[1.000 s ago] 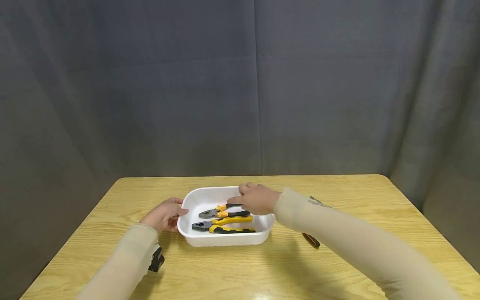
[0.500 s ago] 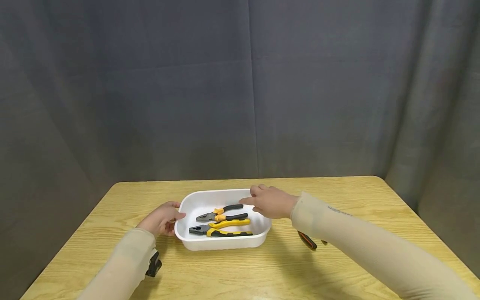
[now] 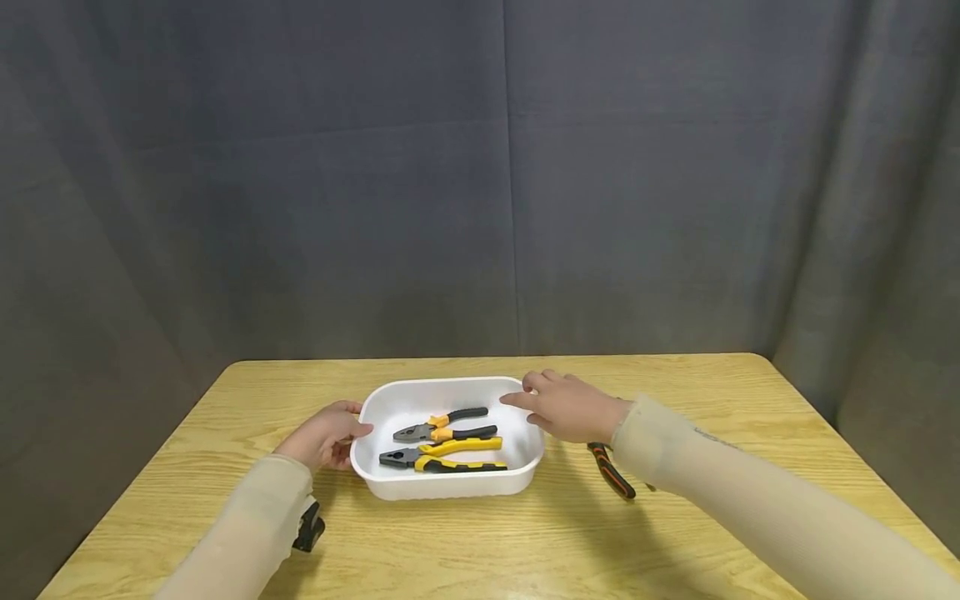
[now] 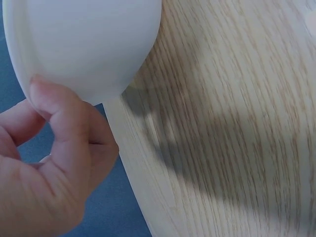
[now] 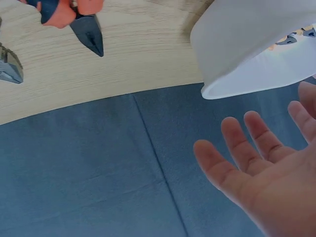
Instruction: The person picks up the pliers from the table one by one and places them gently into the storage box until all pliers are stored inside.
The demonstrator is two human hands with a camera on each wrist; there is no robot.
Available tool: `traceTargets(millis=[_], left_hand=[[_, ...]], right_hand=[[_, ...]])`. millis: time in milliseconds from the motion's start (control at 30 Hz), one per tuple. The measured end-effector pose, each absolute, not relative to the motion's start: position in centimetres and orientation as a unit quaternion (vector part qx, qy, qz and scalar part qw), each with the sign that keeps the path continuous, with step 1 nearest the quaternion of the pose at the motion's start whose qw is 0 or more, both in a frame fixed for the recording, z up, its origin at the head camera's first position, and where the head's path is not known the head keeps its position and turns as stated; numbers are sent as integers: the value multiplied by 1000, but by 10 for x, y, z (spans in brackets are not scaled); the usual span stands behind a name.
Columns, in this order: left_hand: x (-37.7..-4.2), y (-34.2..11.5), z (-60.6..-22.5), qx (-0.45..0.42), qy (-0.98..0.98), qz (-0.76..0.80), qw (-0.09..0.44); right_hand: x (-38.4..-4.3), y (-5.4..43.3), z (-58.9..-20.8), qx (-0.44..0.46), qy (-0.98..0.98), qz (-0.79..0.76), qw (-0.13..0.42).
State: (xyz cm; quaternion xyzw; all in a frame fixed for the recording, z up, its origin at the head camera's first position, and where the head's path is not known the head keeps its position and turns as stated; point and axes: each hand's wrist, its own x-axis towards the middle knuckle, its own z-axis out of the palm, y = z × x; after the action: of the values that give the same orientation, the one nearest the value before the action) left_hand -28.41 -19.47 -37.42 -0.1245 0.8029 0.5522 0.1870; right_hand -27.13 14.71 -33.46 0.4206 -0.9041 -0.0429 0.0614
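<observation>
White tray (image 3: 442, 490), left of centre on view, over the worktop (image 3: 465, 554); whether its base sits flat, cannot tell. Two pairs of pliers inside, heads to the left, handles to the right: yellow-and-black pliers (image 3: 429, 460) along the near side, orange-and-black pliers (image 3: 432, 432) just beyond, neighbouring handles very close, contact unclear.

Left hand (image 3: 324, 435) pinches the tray's left end, thumb over the rim, fingers outside. Right hand (image 3: 573, 408) spread loosely by the right far corner, gripping nothing; head view overlaps it with the rim, wrist view suggests a gap.

Handling, by judgement: tray looks like thin, smooth plastic, light and fairly stiff, maybe flexing a little at the rim. Pliers probably carry most of the weight; steel heads likely make the left end heavier, and a tilt could set them sliding. Best hold on the tray: both short ends, thumbs over the rim. For the pliers: mid-handle, where the coating should grip better than bare metal.

Room: worktop open on the near side; far edge runs a little beyond the tray, curtain (image 3: 375, 208) behind it. Right is tighter: a black-and-orange handle (image 3: 612, 473) lies near the right forearm, and the right wrist view shows a pointed tool head (image 5: 90, 35) there.
</observation>
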Motion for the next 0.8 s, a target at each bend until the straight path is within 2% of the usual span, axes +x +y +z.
traceTargets(millis=[800], left_hand=[[-282,-195,-374,-122,798,561,186]], right_hand=[[-265,188,-331,393,-915,26,88]])
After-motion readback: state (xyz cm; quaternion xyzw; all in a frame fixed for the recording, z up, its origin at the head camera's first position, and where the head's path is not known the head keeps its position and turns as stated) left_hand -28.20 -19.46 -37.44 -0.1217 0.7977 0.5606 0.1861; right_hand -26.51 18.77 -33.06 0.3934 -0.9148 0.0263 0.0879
